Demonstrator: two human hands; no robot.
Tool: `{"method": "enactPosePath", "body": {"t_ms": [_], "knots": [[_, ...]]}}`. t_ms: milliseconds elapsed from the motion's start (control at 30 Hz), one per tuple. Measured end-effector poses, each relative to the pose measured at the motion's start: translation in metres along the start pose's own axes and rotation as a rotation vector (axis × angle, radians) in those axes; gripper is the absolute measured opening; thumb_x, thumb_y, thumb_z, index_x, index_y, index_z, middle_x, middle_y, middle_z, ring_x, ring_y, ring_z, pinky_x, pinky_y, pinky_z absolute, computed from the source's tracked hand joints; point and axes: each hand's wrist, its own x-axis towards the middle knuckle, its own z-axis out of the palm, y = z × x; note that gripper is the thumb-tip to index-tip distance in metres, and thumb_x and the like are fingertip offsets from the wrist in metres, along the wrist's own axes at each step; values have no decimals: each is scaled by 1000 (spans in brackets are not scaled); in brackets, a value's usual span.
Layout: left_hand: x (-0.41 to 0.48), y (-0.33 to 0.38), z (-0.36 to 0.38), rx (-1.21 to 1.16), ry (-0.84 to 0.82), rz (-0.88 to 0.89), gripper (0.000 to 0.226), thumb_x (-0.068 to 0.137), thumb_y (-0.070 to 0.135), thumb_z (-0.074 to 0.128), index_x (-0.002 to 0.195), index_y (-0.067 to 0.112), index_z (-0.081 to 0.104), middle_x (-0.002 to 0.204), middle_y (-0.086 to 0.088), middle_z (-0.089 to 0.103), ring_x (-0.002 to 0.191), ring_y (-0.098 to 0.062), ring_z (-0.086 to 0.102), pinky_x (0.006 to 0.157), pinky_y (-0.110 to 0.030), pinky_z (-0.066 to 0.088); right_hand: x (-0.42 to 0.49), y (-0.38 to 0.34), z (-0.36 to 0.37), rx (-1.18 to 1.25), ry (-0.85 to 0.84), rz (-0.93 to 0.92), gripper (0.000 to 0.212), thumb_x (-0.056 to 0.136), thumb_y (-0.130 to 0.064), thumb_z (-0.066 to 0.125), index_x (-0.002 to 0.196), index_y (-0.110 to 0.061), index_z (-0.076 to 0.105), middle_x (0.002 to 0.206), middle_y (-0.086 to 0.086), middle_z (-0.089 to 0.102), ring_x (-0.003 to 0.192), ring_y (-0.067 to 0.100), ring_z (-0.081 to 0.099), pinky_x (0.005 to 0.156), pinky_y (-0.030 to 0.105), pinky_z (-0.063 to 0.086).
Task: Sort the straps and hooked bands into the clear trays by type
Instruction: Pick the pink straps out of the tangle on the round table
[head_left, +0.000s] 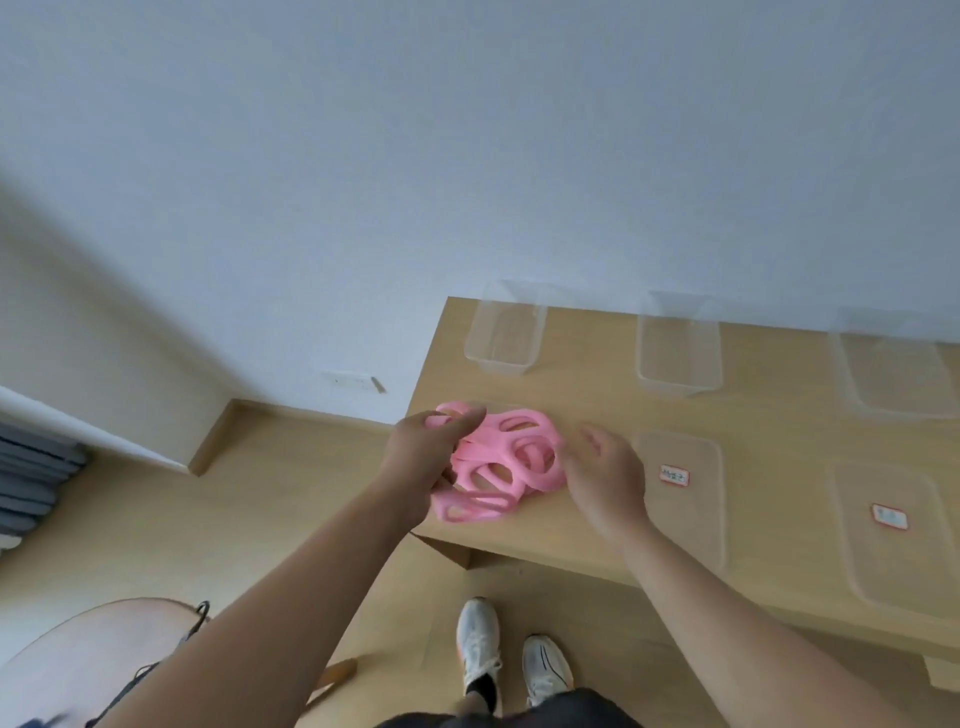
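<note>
Now, at the left end of the table (582, 384): pink straps (511, 457) in hand.
Three clear trays (501, 338) line the far side, with two flat lids (691, 519) nearer. The tangled straps sit at the left edge, the left grip (421, 457) clenched round their left side; the right grip (605, 478) is released, fingers relaxed, just beside their right side. Each lid bears a small label (674, 475).

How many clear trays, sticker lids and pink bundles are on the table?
clear trays: 3
flat lids with stickers: 2
pink strap bundle: 1 (its straps are too tangled to count)
Total: 6
</note>
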Motion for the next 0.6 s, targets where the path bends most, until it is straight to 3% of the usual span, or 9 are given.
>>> {"method": "enactPosePath", "body": {"t_ms": [100, 200, 267, 367, 467, 533, 600], "knots": [[9, 14, 22, -219, -116, -132, 43, 80, 42, 85, 68, 17, 53, 58, 4, 43, 39, -11, 34, 48, -25, 35, -34, -15, -19, 407, -369, 6, 23, 88, -44, 71, 98, -23, 74, 103, -6, 73, 101, 15, 65, 82, 19, 46], [20, 25, 43, -377, -126, -241, 46, 78, 44, 87, 66, 18, 50, 57, 4, 38, 38, -10, 31, 48, -23, 36, -51, -11, -37, 506, -575, 0, 44, 77, -55, 75, 103, -20, 76, 100, -7, 75, 95, 8, 66, 87, 22, 47], [28, 31, 53, -442, -131, -292, 48, 79, 46, 86, 68, 16, 49, 55, 4, 36, 35, -10, 31, 42, -22, 37, -56, 0, -46, 619, -542, 33, 48, 71, -50, 81, 101, -13, 75, 94, 0, 72, 87, 12, 65, 80, 25, 51], [38, 29, 70, -469, -133, -356, 54, 80, 51, 83, 68, 14, 45, 50, 4, 33, 31, -11, 34, 46, -24, 40, -63, 12, -54, 697, -461, 86, 37, 69, -28, 91, 93, -8, 72, 88, 6, 67, 85, 19, 64, 82, 32, 53], [39, 25, 90, -485, -145, -401, 57, 80, 55, 81, 66, 16, 42, 44, 3, 32, 33, -14, 35, 48, -25, 40, -67, 20, -56, 649, -294, 163, 19, 80, -4, 80, 95, -3, 70, 86, 12, 67, 81, 24, 67, 78, 37, 58], [40, 22, 102, -488, -150, -455, 60, 81, 59, 78, 65, 16, 39, 41, 3, 30, 30, -13, 32, 43, -23, 37, -66, 24, -61, 672, -189, 243, 17, 88, -5, 71, 105, -4, 69, 93, 18, 70, 85, 29, 70, 85, 48, 59], [44, 14, 114, -490, -138, -492, 61, 80, 60, 78, 65, 16, 38, 45, 2, 29, 33, -14, 30, 44, -25, 36, -67, 30, -67, 677, -141, 262, 20, 91, -10, 70, 111, -7, 68, 100, 20, 71, 85, 27, 69, 87, 50, 56]]}}
